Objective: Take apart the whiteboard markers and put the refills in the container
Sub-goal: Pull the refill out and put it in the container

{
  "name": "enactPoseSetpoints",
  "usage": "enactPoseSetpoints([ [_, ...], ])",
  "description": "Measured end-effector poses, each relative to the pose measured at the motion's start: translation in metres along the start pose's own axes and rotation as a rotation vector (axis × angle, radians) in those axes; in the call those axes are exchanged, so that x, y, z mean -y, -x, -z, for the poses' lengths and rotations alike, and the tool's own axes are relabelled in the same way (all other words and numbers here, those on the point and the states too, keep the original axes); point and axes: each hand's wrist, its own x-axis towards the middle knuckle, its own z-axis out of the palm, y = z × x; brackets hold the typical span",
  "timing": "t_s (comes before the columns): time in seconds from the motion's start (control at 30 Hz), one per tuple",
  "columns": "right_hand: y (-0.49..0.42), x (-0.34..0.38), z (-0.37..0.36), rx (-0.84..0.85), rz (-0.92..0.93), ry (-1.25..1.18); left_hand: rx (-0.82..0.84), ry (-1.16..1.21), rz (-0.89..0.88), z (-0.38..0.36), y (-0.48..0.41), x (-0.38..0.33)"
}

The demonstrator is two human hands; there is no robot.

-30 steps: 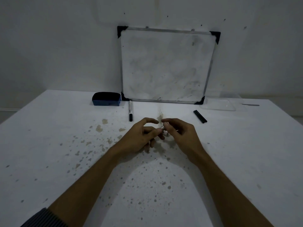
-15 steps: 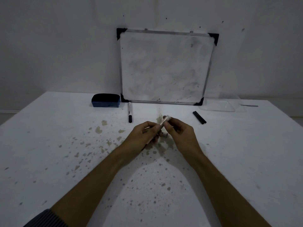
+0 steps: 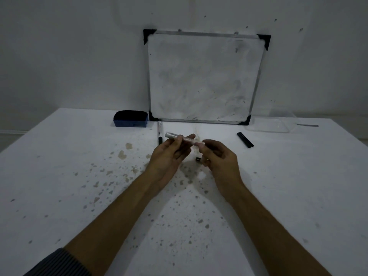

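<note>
Left hand [image 3: 169, 156] fingers curled around white marker [image 3: 184, 138] held above table [image 3: 79, 176], right hand [image 3: 219, 158] fingertips pinching its right end, small black cap [image 3: 198, 159] lying below, clear container [image 3: 268, 125] far right, contents unclear

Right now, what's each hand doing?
Left hand: closed on the marker, holding its barrel.
Right hand: fingertips pinching the marker's right end.
</note>
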Motion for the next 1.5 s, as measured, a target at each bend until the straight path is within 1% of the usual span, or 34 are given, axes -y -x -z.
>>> enactPoseSetpoints([
  [0.07, -0.003, 0.001, 0.002, -0.011, -0.078, -0.21, -0.01, -0.024, 0.034, -0.003, 0.001, 0.004],
  [0.1, -0.004, 0.0, 0.002, 0.006, -0.108, -0.265, -0.02, -0.048, 0.048, -0.006, 0.003, 0.006],
  [0.17, -0.005, -0.004, 0.001, 0.039, -0.145, -0.3, -0.044, -0.11, 0.056, -0.009, 0.005, 0.011],
  [0.23, -0.006, -0.005, 0.001, 0.027, -0.141, -0.269, -0.039, -0.09, 0.069, -0.013, 0.007, 0.01],
  [0.27, -0.006, -0.003, 0.001, -0.001, -0.115, -0.218, -0.037, -0.021, 0.092, -0.013, 0.007, 0.008],
  [0.33, -0.008, 0.004, 0.002, -0.071, -0.016, -0.03, -0.061, 0.196, 0.208, -0.011, 0.004, 0.005],
  [0.4, -0.005, 0.012, 0.0, -0.096, 0.139, 0.166, -0.077, 0.362, 0.317, -0.007, 0.002, 0.007],
  [0.47, 0.001, 0.014, -0.004, -0.048, 0.312, 0.355, -0.06, 0.373, 0.383, -0.006, 0.002, 0.01],
  [0.5, 0.004, 0.011, -0.006, 0.008, 0.361, 0.471, -0.044, 0.341, 0.401, -0.006, 0.003, 0.011],
  [0.57, 0.007, 0.002, -0.01, 0.11, 0.377, 0.682, -0.032, 0.275, 0.416, -0.008, 0.004, 0.01],
  [0.6, 0.007, -0.002, -0.011, 0.108, 0.37, 0.73, -0.034, 0.248, 0.407, -0.008, 0.004, 0.009],
  [0.67, 0.006, 0.0, -0.012, 0.053, 0.34, 0.683, -0.018, 0.194, 0.372, -0.008, 0.003, 0.008],
  [0.73, 0.006, 0.004, -0.013, 0.006, 0.321, 0.599, 0.012, 0.186, 0.355, -0.009, 0.004, 0.008],
  [0.83, 0.006, 0.004, -0.012, -0.05, 0.312, 0.54, 0.044, 0.171, 0.336, -0.01, 0.004, 0.008],
  [0.97, -0.004, 0.002, -0.003, -0.105, 0.195, 0.419, 0.073, 0.085, 0.312, -0.004, 0.002, 0.003],
  [1.1, -0.013, 0.002, 0.013, -0.171, -0.01, 0.155, 0.099, -0.173, 0.217, 0.004, 0.002, -0.001],
  [1.2, -0.018, 0.007, 0.021, -0.183, -0.14, -0.041, 0.106, -0.397, 0.143, 0.013, 0.001, -0.004],
  [1.27, -0.02, 0.011, 0.025, -0.19, -0.196, -0.104, 0.072, -0.537, 0.086, 0.018, -0.001, -0.004],
  [1.3, -0.02, 0.014, 0.027, -0.19, -0.198, -0.083, 0.05, -0.587, 0.057, 0.019, -0.002, -0.004],
  [1.33, -0.021, 0.016, 0.029, -0.184, -0.181, 0.012, 0.034, -0.615, 0.026, 0.021, -0.003, -0.002],
  [1.4, -0.02, 0.017, 0.034, -0.145, -0.102, 0.377, 0.021, -0.659, -0.051, 0.021, -0.003, 0.0],
  [1.47, -0.019, 0.015, 0.039, -0.105, 0.033, 0.768, 0.026, -0.753, -0.138, 0.02, -0.002, 0.005],
  [1.5, -0.019, 0.013, 0.042, -0.1, 0.086, 0.905, 0.034, -0.8, -0.176, 0.019, -0.001, 0.008],
])
